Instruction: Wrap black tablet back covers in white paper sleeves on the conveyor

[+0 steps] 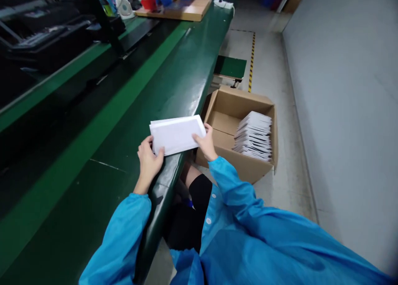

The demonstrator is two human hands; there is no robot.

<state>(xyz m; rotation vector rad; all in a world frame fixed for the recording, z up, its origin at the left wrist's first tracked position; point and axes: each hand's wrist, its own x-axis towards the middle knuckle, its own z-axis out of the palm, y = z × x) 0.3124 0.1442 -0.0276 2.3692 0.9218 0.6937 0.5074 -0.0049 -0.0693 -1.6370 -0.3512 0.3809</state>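
Note:
Between both hands is a small stack of white envelopes (177,136), held over the edge of the green workbench (174,80). My left hand (149,158) grips its left end, thumb on the near face and fingers behind. At the right end, my right hand (205,142) pinches it with the thumb on top. The stack tilts slightly, and a second edge shows behind the front piece. To the right on the floor, an open cardboard box (225,111) holds a tall pile of similar white envelopes (253,136).
A green-topped stool (230,66) stands beyond the box. Farther along the bench sit a wooden board (199,7), a red bin (148,3) and a white power strip (223,4). A dark upright post (104,22) rises at the left. A grey wall (342,90) bounds the right side.

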